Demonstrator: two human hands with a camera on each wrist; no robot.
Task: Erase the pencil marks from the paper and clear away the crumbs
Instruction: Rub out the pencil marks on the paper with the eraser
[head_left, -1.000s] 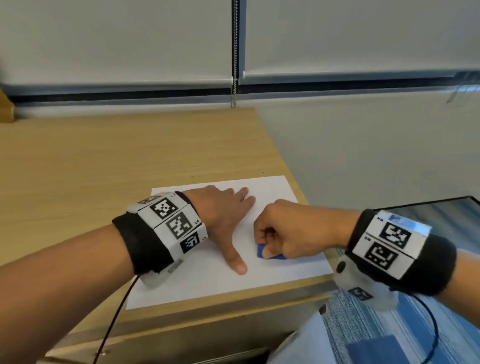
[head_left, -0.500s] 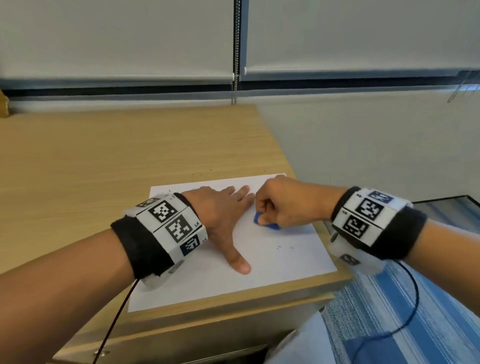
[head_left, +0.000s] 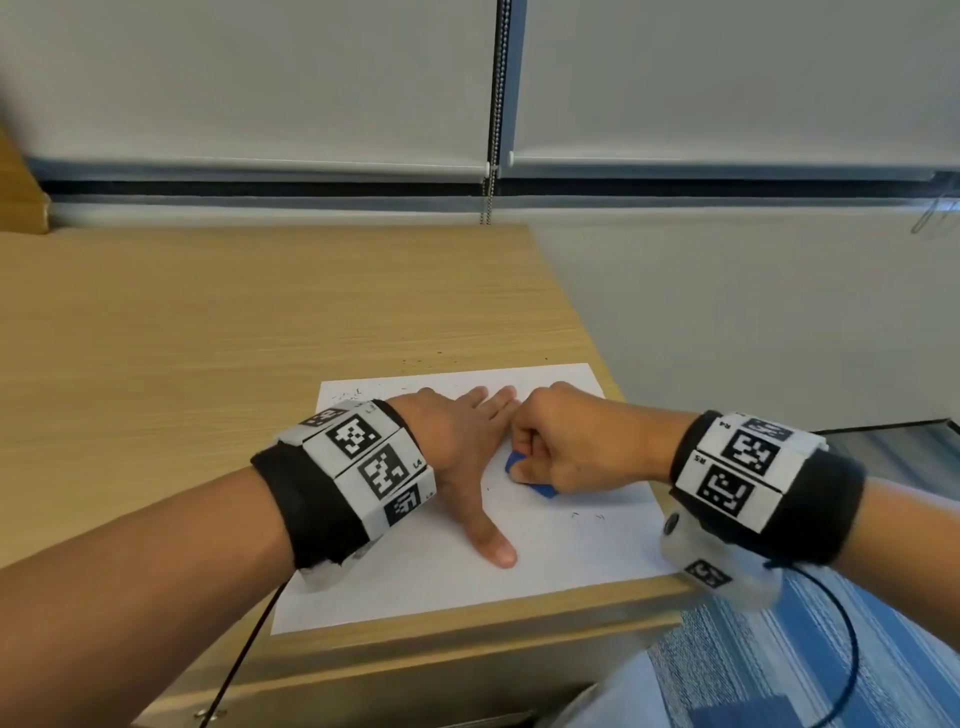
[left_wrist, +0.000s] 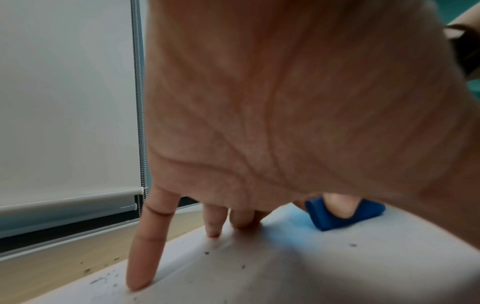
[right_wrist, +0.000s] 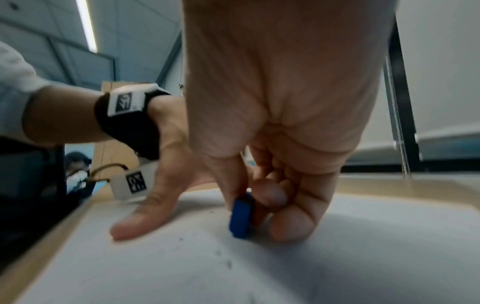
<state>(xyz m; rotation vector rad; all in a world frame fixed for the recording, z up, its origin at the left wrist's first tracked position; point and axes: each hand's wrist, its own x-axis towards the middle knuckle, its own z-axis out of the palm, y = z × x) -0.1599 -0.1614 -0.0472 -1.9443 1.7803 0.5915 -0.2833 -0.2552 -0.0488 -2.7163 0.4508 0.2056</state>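
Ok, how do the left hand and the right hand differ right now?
The left hand lies flat, fingers straight and thumb spread, pressing the paper; the right hand is curled into a fist. The left holds nothing; the right pinches a blue eraser against the sheet. Both wear marker wristbands and rest on the paper.

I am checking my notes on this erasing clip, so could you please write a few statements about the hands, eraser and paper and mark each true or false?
1. The right hand pinches a blue eraser against the paper. True.
2. The left hand is lifted clear of the paper. False: it lies flat on the sheet, fingers straight.
3. Crumbs lie on the wooden desk beyond the paper's far edge. True.
4. The eraser is red. False: it is blue.
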